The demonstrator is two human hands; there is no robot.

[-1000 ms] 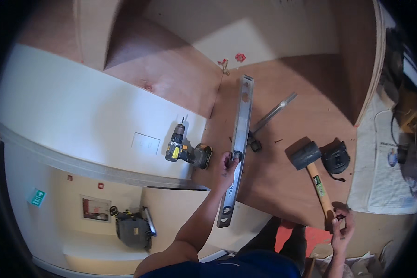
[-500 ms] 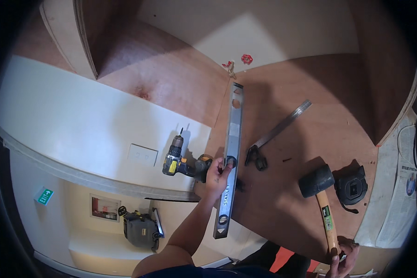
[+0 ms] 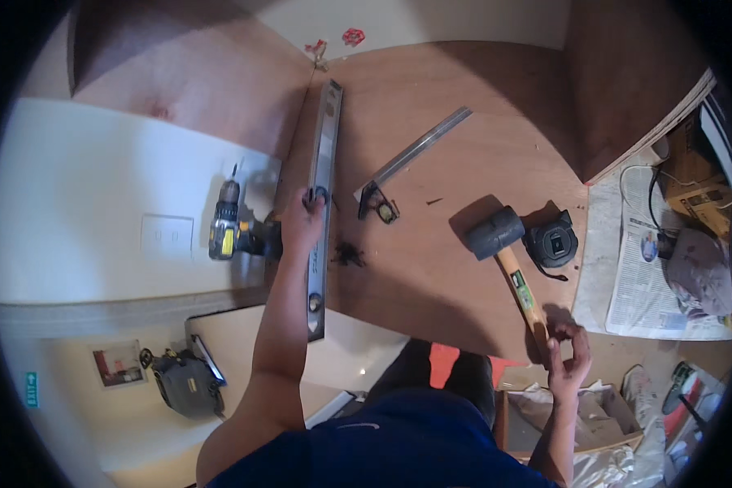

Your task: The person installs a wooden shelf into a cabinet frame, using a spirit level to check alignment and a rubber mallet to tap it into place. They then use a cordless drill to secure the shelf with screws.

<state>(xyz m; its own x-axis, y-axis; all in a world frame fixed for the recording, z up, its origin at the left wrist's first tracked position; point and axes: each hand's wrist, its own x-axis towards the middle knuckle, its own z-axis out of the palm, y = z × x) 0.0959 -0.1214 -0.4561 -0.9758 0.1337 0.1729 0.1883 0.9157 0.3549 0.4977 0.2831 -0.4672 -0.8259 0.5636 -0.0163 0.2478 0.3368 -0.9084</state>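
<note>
My left hand (image 3: 302,218) is closed round the middle of a long grey spirit level (image 3: 325,146), which runs along the left edge of the brown wooden panel (image 3: 415,276). My right hand (image 3: 569,362) is beside the handle end of a rubber mallet (image 3: 522,285), thumb close to the wood and fingers apart. The mallet's black head rests on the panel. Right of it sits a black tape measure (image 3: 551,241). A combination square (image 3: 419,146) lies between level and mallet, near a cluster of small dark pieces (image 3: 350,254).
A cordless drill (image 3: 229,224) stands left of the level, by a white wall with a switch plate (image 3: 167,236). Red valve handles (image 3: 353,37) stick out at the back corner. Wooden side panels rise left and right. Newspaper (image 3: 647,276) and an open box (image 3: 594,407) are at the right.
The whole view has shifted, so everything sits further up and left. My right hand has loosened from the mallet handle and moved slightly to its right. My left hand still grips the level.
</note>
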